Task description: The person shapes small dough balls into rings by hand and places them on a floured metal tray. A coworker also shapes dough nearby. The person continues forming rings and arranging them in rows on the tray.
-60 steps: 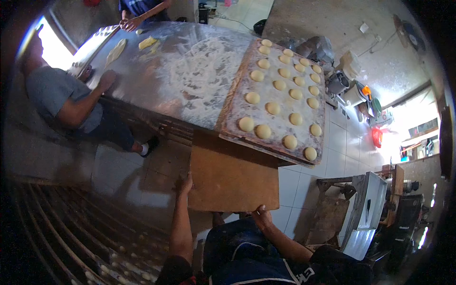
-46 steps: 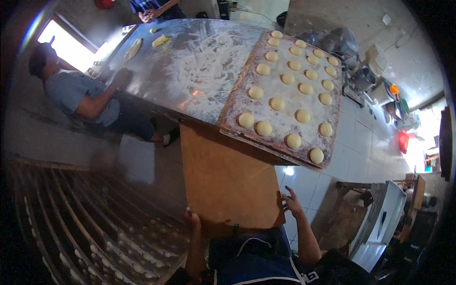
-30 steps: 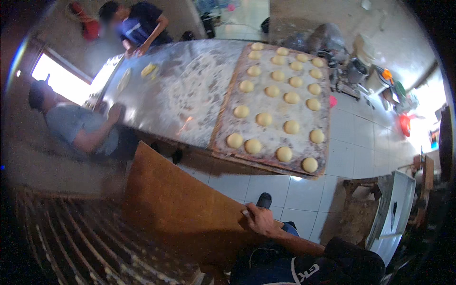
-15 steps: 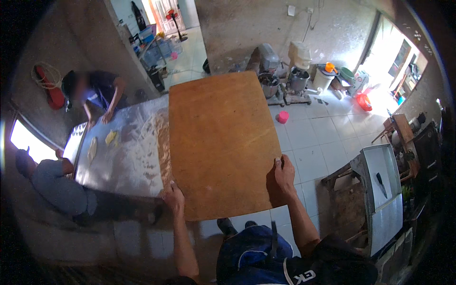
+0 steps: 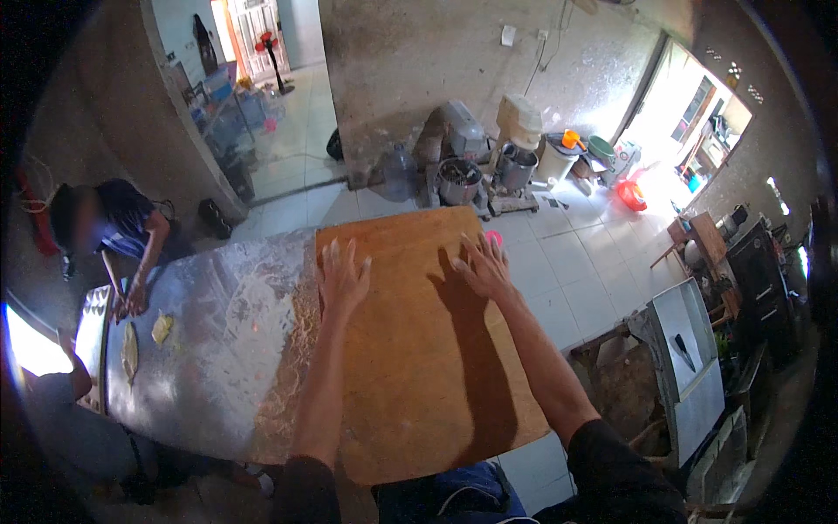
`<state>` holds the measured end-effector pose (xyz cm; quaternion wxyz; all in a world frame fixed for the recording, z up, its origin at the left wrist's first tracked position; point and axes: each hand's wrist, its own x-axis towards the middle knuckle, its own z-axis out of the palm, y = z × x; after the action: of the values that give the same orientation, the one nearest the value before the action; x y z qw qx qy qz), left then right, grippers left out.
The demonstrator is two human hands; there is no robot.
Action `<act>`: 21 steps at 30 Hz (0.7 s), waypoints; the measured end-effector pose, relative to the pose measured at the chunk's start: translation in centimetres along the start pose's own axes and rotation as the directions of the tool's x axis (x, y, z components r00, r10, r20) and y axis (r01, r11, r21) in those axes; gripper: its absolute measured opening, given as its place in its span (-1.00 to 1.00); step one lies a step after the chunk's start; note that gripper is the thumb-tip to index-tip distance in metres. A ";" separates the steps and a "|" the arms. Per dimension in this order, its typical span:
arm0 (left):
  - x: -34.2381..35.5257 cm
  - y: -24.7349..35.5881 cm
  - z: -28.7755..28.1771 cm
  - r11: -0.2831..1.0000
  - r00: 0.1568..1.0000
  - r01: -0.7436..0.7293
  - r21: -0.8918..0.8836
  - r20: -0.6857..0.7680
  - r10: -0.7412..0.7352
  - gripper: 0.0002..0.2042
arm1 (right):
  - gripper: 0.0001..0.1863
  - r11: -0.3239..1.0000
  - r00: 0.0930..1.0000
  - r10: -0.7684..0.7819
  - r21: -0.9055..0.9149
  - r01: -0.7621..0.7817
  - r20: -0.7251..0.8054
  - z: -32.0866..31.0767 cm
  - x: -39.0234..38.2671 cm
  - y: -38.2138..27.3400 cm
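A large brown wooden board (image 5: 410, 349) lies flat in front of me, against the right side of a floured metal-topped table (image 5: 205, 349). My left hand (image 5: 343, 281) is over the board's far left part, fingers spread and holding nothing. Over the far right edge is my right hand (image 5: 483, 269), also open with fingers apart. Its shadow falls on the wood beside it; whether either palm touches the board I cannot tell. On the table, loose flour and crumbly scraps (image 5: 292, 371) lie along the board's left edge.
A person (image 5: 131, 231) works at the table's far left, near a yellow dough lump (image 5: 162, 327) and a long dough piece (image 5: 129, 354). Another person (image 5: 74, 428) is at near left. Mixers (image 5: 458, 179) stand by the wall. A metal tray (image 5: 685, 349) with a knife (image 5: 684, 351) is at right.
Both hands have let go of the board's near edges and moved forward over its far part, fingers now spread. The board appears lower and nearer in view.
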<state>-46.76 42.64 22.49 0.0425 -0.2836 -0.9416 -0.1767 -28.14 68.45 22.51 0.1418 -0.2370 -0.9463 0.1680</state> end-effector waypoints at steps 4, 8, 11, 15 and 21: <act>4.6 -1.7 6.5 0.996 0.997 0.064 0.069 0.031 -0.066 -0.39 | -0.27 0.984 0.996 0.045 -0.177 -0.032 0.071 6.3 5.1 -0.9; 5.5 -3.6 9.1 0.991 0.998 0.000 0.134 -0.069 0.009 -0.39 | -0.28 0.986 1.000 0.012 -0.166 -0.013 -0.004 9.0 5.0 -0.6; 3.1 -3.1 6.1 0.993 0.995 -0.094 0.066 0.046 0.091 -0.38 | -0.29 0.953 0.997 -0.018 -0.300 0.040 0.074 6.2 3.1 -1.2; -13.4 -0.7 -0.4 0.998 0.983 -0.068 0.017 0.170 0.064 -0.36 | -0.27 0.966 0.970 0.004 -0.252 0.059 0.242 0.0 -9.5 -3.2; -28.9 1.3 -2.0 0.988 0.968 0.117 0.102 0.213 -0.137 -0.34 | -0.25 0.948 0.948 0.134 -0.316 -0.038 0.289 -1.3 -23.1 -4.0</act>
<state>-21.89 27.97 19.54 -0.0603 -0.2381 -0.9637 -0.1047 -9.68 53.98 20.91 -0.0531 -0.2686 -0.9599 0.0600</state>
